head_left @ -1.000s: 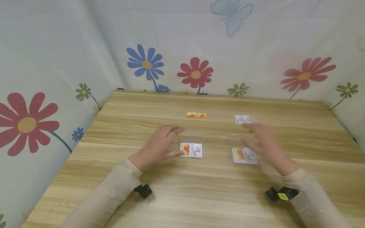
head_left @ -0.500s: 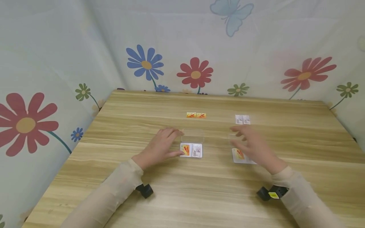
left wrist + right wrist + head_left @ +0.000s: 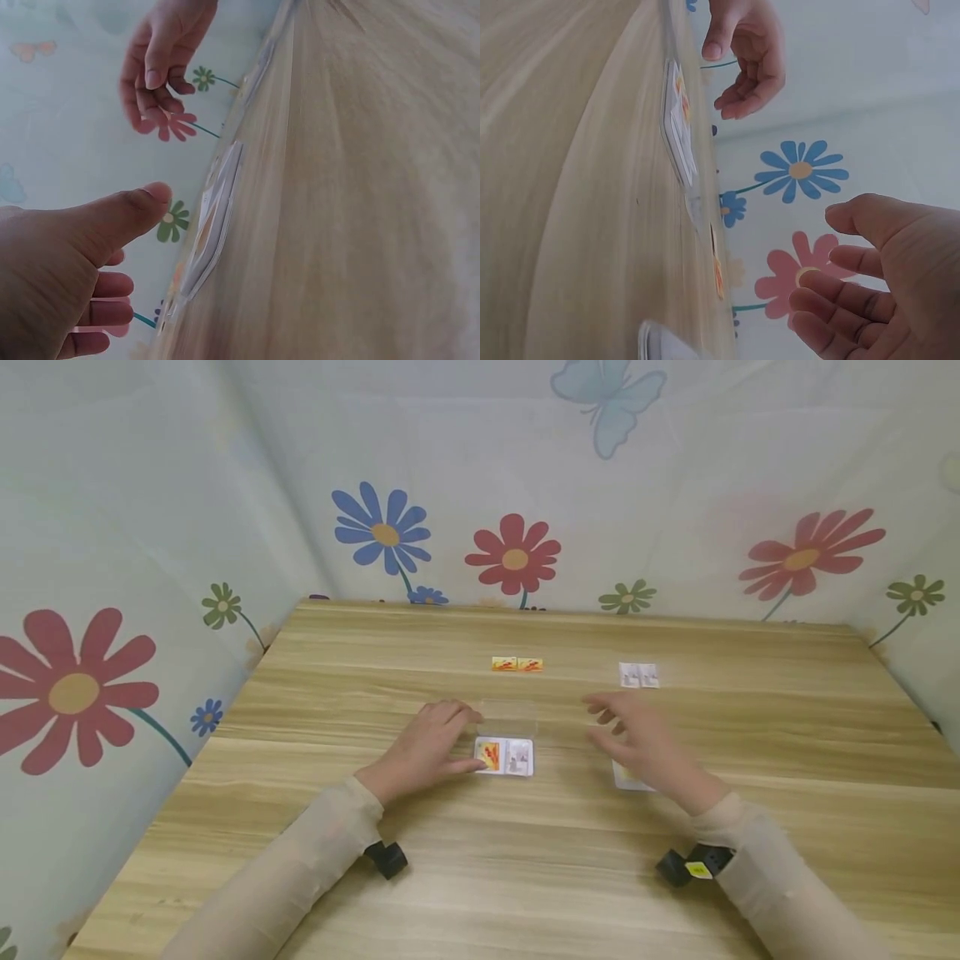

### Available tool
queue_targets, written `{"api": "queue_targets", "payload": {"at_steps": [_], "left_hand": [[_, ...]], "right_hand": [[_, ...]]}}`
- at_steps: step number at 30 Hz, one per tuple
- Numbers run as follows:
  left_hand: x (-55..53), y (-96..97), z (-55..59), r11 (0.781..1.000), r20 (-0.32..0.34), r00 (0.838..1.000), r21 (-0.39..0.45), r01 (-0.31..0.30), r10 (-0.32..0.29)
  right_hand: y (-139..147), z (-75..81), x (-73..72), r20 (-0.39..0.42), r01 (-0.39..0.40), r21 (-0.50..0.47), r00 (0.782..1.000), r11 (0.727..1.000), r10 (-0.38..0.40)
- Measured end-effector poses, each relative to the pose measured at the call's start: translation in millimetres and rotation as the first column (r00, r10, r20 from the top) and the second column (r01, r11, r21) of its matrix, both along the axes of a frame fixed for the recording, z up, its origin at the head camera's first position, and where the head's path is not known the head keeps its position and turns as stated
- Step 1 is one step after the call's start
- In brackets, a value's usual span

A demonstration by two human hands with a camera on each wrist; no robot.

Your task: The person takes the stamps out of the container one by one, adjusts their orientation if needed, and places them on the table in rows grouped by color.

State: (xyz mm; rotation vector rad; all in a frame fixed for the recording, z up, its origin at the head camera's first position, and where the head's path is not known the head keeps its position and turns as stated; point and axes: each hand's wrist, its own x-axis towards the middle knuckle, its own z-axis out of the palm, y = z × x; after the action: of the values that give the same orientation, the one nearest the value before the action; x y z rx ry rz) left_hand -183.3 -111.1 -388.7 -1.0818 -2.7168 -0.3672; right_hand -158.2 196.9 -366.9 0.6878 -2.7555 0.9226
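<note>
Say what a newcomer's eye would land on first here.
Probably the large red flower on the backdrop, at the head view's left edge. On the wooden table, two yellow-and-red cards lie side by side, beyond the open clear-lidded case by the left hand.

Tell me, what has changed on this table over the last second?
The right hand has moved left, toward the left hand, and now hides most of the right white case in the head view. I see nothing taken hold of or let go. The left hand has stayed nearly in place; the left white case, orange cards and grey-and-white cards stayed put.
</note>
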Motion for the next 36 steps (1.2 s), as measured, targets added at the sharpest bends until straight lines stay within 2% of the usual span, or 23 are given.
{"api": "queue_targets", "payload": {"at_steps": [14,20,30,36], "left_hand": [[-1.4,-1.6,-6.4,1.000,0.046,0.999,-0.006,-0.013,0.013],[-1.2,-3.6,-10.7,1.000,0.049,0.999,-0.015,-0.018,0.019],[-2.5,-3.9,-14.5,1.000,0.068,0.997,-0.013,-0.023,0.023],[-3.5,-3.5,-15.7,1.000,0.095,0.995,-0.025,-0.017,0.019]], "right_hand": [[-28.6,-4.2,-4.5,0.042,-0.036,-0.038,0.998,0.999,0.038],[-41.2,-8.3,-5.2,0.081,-0.051,-0.019,0.995,0.999,0.052],[-52.9,-12.5,-7.1,0.085,-0.085,-0.049,0.992,0.995,0.089],[-59.9,-13.0,-7.3,0.121,-0.093,-0.056,0.988,0.994,0.099]]}}
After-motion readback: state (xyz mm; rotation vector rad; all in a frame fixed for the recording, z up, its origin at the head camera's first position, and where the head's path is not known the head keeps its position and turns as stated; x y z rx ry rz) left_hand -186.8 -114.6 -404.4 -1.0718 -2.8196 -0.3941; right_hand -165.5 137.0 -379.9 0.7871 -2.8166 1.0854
